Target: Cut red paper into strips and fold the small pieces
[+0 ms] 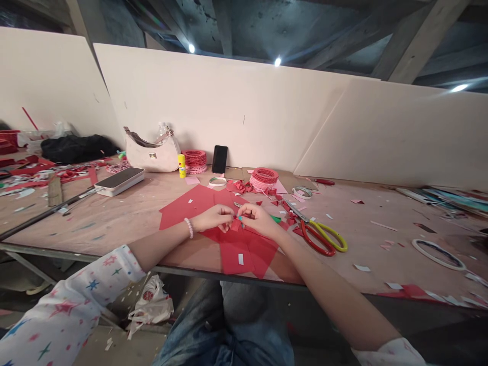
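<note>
Over the middle of the table, my left hand (218, 217) and my right hand (254, 219) meet with fingertips pinched on a small folded piece of red paper (236, 224). Its far part is hidden by the fingers. Beneath them lie overlapping red paper sheets (186, 204), with a small white slip (240, 259) on the near part. Just right of my right hand rest scissors (322, 236) with one red and one yellow handle loop, their blades pointing away. Red paper scraps (241, 187) are scattered beyond my hands.
Behind stand stacked red and pink rings (264, 178), a phone (220, 159), a yellow glue stick (182, 165) and a cream handbag (152, 152). A white case (120, 181) lies left. Tape rolls (302, 192) and a white oval ring (438, 254) are to the right. A white board closes the back.
</note>
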### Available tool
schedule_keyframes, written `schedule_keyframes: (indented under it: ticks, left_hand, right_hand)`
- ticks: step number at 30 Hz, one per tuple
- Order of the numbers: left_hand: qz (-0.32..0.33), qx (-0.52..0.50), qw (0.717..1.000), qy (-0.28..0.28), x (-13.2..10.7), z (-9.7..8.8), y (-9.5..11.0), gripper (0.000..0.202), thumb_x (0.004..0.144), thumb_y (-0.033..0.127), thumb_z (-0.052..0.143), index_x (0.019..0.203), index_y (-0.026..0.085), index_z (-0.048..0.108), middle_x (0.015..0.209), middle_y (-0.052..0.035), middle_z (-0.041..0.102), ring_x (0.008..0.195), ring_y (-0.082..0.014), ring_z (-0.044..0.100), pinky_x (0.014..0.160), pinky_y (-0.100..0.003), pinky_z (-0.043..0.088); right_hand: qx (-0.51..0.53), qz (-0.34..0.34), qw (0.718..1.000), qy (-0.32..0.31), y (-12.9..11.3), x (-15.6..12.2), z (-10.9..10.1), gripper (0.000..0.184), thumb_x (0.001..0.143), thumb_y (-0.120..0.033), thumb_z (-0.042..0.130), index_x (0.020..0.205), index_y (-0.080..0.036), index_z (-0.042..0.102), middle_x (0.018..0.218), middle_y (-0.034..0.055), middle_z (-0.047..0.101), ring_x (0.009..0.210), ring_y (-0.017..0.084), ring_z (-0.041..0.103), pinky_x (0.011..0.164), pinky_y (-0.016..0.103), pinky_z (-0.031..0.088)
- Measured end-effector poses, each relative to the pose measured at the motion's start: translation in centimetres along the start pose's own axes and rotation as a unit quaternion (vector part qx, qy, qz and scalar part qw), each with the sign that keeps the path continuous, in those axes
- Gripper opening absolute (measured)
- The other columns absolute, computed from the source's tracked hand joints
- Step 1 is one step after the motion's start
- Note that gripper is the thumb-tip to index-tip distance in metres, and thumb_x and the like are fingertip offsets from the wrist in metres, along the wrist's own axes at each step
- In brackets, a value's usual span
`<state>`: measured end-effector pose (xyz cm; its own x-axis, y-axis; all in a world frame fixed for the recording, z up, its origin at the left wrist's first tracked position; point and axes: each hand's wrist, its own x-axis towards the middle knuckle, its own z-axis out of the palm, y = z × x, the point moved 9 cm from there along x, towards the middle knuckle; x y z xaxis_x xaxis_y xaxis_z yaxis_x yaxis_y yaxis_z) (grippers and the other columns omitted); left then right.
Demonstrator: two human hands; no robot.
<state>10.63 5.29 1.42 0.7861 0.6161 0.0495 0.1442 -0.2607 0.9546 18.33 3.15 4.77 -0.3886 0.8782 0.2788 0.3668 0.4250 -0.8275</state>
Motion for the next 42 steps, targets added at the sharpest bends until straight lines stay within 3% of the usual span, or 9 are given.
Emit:
schedule_keyframes:
  ticks: [5,10,17,25,28,32,39,42]
  left_hand:
    - [0.044,0.054,0.997,0.013,0.0,0.1,0.6,0.018,0.079,0.025,0.045,0.065,0.015,0.048,0.059,0.0032,0.05,0.05,-0.0066,0.049,0.05,-0.017,0.041]
    - [0.046,0.083,0.995,0.008,-0.1,0.5,0.6,0.017,0.078,0.023,0.043,0.065,0.015,0.048,0.055,0.0026,0.05,0.051,-0.0089,0.05,0.051,-0.019,0.039]
    - [0.115,0.122,0.983,0.073,0.0,0.4,2.0,0.014,0.071,0.019,0.045,0.058,0.015,0.041,0.055,0.0059,0.037,0.052,-0.0071,0.036,0.051,-0.019,0.028]
    - [0.105,0.111,0.982,0.114,-0.4,-0.9,2.1,0.017,0.07,0.02,0.042,0.054,0.016,0.037,0.052,0.0061,0.035,0.051,-0.0074,0.035,0.05,-0.02,0.028]
    - [0.09,0.101,0.983,0.123,-0.3,-1.1,2.0,0.017,0.071,0.021,0.042,0.055,0.016,0.041,0.051,0.0052,0.042,0.049,-0.0075,0.04,0.05,-0.019,0.031]
    - [0.065,0.059,0.992,0.095,-0.1,-0.8,1.3,0.017,0.074,0.025,0.044,0.06,0.015,0.048,0.054,0.003,0.05,0.048,-0.0087,0.048,0.051,-0.02,0.038]
    - [0.042,0.045,0.998,0.014,0.0,0.2,0.6,0.016,0.073,0.025,0.049,0.06,0.015,0.05,0.054,0.0025,0.052,0.047,-0.0081,0.049,0.049,-0.019,0.041]
    - [0.031,0.03,0.997,0.061,0.2,-0.5,0.1,0.016,0.073,0.025,0.048,0.062,0.014,0.053,0.054,0.0027,0.052,0.047,-0.0076,0.048,0.048,-0.018,0.041]
  right_hand:
    - [0.019,-0.031,0.999,-0.012,-0.1,0.0,0.3,0.011,0.07,-0.016,0.047,0.079,-0.019,0.05,0.071,-0.0032,0.048,0.064,0.011,0.045,0.059,0.024,0.035]
    - [0.009,-0.041,0.999,-0.012,-0.3,0.0,0.3,0.012,0.067,-0.014,0.045,0.077,-0.019,0.049,0.072,-0.0034,0.045,0.066,0.012,0.044,0.061,0.025,0.034]
    - [0.02,-0.05,0.998,0.02,-0.1,0.4,0.3,0.009,0.063,-0.013,0.041,0.068,-0.02,0.043,0.068,-0.0043,0.041,0.063,0.011,0.04,0.059,0.024,0.031]
    - [0.027,0.026,0.99,0.136,1.3,-0.2,-3.8,0.005,0.067,-0.017,0.042,0.069,-0.021,0.045,0.059,-0.0052,0.041,0.055,0.012,0.039,0.054,0.025,0.029]
    - [0.044,0.017,0.995,0.083,1.0,0.0,-2.6,0.013,0.07,-0.019,0.047,0.083,-0.022,0.048,0.068,-0.0046,0.046,0.062,0.012,0.043,0.058,0.024,0.032]
    - [0.055,-0.011,0.998,0.003,0.7,0.1,-0.3,0.02,0.074,-0.017,0.048,0.092,-0.022,0.045,0.072,-0.0051,0.047,0.065,0.011,0.044,0.062,0.024,0.034]
    - [0.027,-0.028,0.999,-0.006,0.5,0.0,-0.3,0.016,0.08,-0.021,0.048,0.095,-0.023,0.046,0.072,-0.0043,0.046,0.067,0.011,0.047,0.063,0.024,0.038]
    - [0.017,-0.051,0.998,0.023,0.2,0.2,-0.8,0.017,0.082,-0.019,0.042,0.097,-0.023,0.048,0.084,-0.0002,0.054,0.081,0.014,0.053,0.072,0.027,0.041]
